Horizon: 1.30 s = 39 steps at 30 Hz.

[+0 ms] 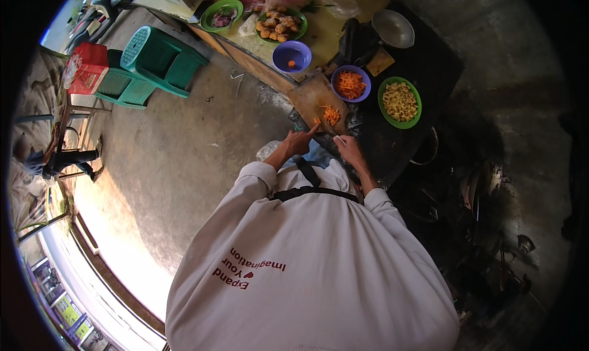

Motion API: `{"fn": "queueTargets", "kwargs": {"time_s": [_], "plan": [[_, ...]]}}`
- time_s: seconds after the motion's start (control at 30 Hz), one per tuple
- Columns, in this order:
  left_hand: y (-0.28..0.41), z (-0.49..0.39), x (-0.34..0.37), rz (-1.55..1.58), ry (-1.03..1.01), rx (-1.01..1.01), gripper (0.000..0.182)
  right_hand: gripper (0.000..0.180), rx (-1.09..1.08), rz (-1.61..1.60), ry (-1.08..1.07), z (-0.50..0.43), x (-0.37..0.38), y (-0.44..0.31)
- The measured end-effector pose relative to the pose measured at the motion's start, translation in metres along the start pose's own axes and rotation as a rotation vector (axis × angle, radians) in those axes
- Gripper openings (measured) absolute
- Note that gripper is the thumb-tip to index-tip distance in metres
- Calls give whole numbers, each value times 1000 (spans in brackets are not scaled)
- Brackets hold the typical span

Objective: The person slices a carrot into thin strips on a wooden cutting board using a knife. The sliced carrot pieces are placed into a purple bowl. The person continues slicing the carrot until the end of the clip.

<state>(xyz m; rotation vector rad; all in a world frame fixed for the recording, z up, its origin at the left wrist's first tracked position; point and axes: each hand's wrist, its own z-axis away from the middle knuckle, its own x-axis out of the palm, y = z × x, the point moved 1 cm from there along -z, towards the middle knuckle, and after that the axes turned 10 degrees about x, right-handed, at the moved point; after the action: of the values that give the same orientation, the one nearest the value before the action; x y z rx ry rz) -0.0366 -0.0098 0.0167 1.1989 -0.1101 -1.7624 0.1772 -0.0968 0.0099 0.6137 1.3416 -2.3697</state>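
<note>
My right hand (pixel 349 149) is closed around the light handle of a knife (pixel 330 128), whose blade lies over the near end of a wooden cutting board (pixel 317 95). With a finger stretched out, my left hand (pixel 300 140) touches or nearly touches a small piece of carrot (pixel 317 120) on the board. Cut carrot strips (pixel 331 115) form a small pile just beyond the blade. Past the board's right side stands a purple bowl (pixel 341 98) of carrot strips (pixel 350 84). Another purple bowl (pixel 291 47) farther off holds a small orange piece.
A green plate of chopped pale food (pixel 400 101) stands at right, near a metal bowl (pixel 393 28). Fried food (pixel 279 25) fills a green plate at the back, beside another green plate (pixel 207 17). Green plastic stools (pixel 158 58) and a seated person (pixel 41 160) are at left.
</note>
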Motion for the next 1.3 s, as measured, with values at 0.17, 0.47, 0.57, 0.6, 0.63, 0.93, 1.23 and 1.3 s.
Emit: {"fn": "queueTargets", "kwargs": {"time_s": [0.17,0.47,0.57,0.6,0.63,0.93,1.23,1.3], "plan": [[-2,0,4,13,2,10,107,38,-122,36,32,3,5,-7],[1,4,1,54,-7,6,108,38,-84,39,-13,-1,4,-5],[0,6,1,64,1,10,109,38,-90,52,-4,0,4,-6],[0,6,2,56,10,14,109,38,-68,61,-5,-1,4,-5],[-1,6,3,47,11,13,109,38,-78,59,-15,0,4,-6],[-2,5,4,82,-2,6,111,40,-104,78,-1,-11,10,5],[1,8,3,72,-4,3,111,41,-146,132,11,-17,13,10],[1,6,1,83,-9,3,111,42,-73,130,-30,-19,13,8]]}}
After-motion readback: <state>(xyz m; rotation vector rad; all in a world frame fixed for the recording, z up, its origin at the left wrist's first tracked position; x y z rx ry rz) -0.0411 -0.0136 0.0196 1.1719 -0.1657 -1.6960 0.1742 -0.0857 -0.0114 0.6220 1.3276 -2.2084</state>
